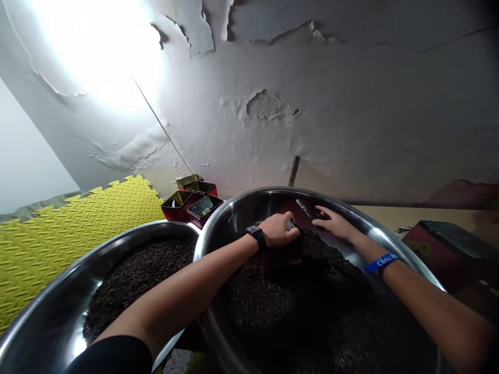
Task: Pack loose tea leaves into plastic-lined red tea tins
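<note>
A large steel bowl holds a heap of dark, dry, loose leaves that look like tea. My left hand, with a black watch on its wrist, is closed over the top of a dark red tin standing in the leaves. Something small and pale shows by its fingers. To its right, inside the far rim, my right hand has thumb and fingers curled about a dark flat piece with a speckled pale edge. Shadow hides what that piece is. A blue wristband is on that arm.
A second steel bowl of dark leaves adjoins at left. Several red tins stand behind it, beside yellow foam matting. At right is a dark red box. A peeling wall rises behind.
</note>
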Demonstrator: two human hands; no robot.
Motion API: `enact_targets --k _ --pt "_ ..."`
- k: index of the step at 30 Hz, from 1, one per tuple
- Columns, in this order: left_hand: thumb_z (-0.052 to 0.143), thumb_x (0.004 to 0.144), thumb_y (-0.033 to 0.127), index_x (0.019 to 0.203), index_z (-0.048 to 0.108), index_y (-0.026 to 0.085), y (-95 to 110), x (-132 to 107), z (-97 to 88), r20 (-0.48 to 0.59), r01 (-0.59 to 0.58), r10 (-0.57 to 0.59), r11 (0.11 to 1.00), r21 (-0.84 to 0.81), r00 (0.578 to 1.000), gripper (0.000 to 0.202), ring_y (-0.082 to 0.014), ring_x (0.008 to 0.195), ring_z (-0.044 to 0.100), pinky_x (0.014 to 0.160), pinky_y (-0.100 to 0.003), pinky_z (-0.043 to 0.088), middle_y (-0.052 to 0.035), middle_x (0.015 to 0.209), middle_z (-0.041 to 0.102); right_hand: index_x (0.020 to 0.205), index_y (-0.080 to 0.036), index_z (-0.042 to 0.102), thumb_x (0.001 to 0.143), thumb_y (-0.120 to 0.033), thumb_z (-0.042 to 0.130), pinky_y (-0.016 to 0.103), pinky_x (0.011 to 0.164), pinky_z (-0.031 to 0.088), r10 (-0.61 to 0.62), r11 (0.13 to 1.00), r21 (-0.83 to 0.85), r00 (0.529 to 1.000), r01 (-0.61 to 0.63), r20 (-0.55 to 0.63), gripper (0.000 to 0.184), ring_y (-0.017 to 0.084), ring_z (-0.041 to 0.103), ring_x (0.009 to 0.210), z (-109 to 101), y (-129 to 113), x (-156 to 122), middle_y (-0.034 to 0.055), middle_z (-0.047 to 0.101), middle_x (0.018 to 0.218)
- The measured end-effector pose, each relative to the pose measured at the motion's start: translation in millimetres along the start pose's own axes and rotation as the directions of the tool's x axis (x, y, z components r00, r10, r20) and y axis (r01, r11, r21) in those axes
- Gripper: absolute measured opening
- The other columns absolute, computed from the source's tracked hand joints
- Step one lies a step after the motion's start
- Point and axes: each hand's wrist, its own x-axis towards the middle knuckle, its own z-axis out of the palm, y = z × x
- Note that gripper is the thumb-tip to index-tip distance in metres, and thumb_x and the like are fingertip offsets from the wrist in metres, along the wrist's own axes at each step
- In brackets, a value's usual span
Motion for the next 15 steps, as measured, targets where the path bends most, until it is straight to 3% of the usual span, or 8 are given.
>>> enact_targets --k 3,6,9,11,13,15 --pt "0.033 0.086 0.033 0.101 0.050 0.018 3.6 -2.6 -1.9 0.020 -0.050 0.049 0.998 0.041 0.999 0.028 -0.0216 0.091 0.050 0.083 -0.038 0.038 -0.0065 0.095 0.057 0.127 -0.018 0.040 0.071 -0.043 0.056 0.040 0.101 0.031 -0.073 0.969 0.233 0.997 0.075 -0.018 0.063 0.024 0.037 0.122 -0.4 -26.3 -11.2 0.0102 0.043 0.130" --pt "0.041 0.080 0.018 0.098 0.056 0.018 -7.4 -1.7 -6.9 0.124 -0.008 0.010 1.000 -0.014 0.992 0.023 -0.0200 0.096 0.047 0.088 -0.035 0.037 -0.0058 0.099 0.054 0.129 -0.022 0.037 0.074 -0.041 0.054 0.040 0.102 0.030 -0.218 0.891 0.415 0.975 0.186 0.032 0.060 0.022 0.038 0.122 3.7 -46.3 -20.6 0.0072 0.041 0.133" --pt "0.044 0.075 0.010 0.100 0.059 0.018 -21.3 0.0 -14.7 0.105 0.050 -0.045 0.998 -0.040 0.993 0.030 -0.0198 0.104 0.042 0.093 -0.030 0.034 -0.0070 0.106 0.050 0.129 -0.021 0.036 0.070 -0.043 0.058 0.043 0.102 0.028 -0.244 0.899 0.400 0.963 0.181 0.114 0.067 0.024 0.035 0.123 9.2 -51.1 -24.3 0.0088 0.041 0.132" --pt "0.048 0.076 0.017 0.105 0.057 0.016 -25.5 -2.9 -21.1 0.039 0.159 -0.159 0.987 -0.009 0.987 0.030 -0.0236 0.106 0.042 0.091 -0.033 0.037 -0.0103 0.111 0.046 0.130 -0.020 0.035 0.068 -0.043 0.061 0.043 0.104 0.026 -0.230 0.927 0.341 0.953 0.153 0.196 0.072 0.025 0.033 0.125 13.7 -47.9 -26.0 0.0097 0.040 0.133" --pt "0.053 0.074 0.025 0.113 0.051 0.017 -25.6 -7.9 -26.7 -0.042 0.282 -0.281 0.959 0.021 0.959 0.040 -0.0232 0.094 0.050 0.082 -0.034 0.042 -0.0108 0.105 0.050 0.132 -0.023 0.032 0.067 -0.044 0.061 0.043 0.103 0.028 -0.212 0.938 0.323 0.944 0.123 0.255 0.074 0.026 0.031 0.125 19.6 -40.5 -26.1 0.0088 0.037 0.135" --pt "0.048 0.076 0.031 0.110 0.052 0.018 -23.6 -10.8 -29.3 -0.074 0.353 -0.348 0.934 0.061 0.934 0.036 -0.0221 0.082 0.056 0.070 -0.033 0.045 -0.0101 0.097 0.055 0.132 -0.028 0.031 0.069 -0.044 0.060 0.045 0.101 0.030 -0.221 0.950 0.280 0.927 0.135 0.302 0.071 0.028 0.033 0.124 26.8 -29.5 -22.5 0.0074 0.034 0.137"
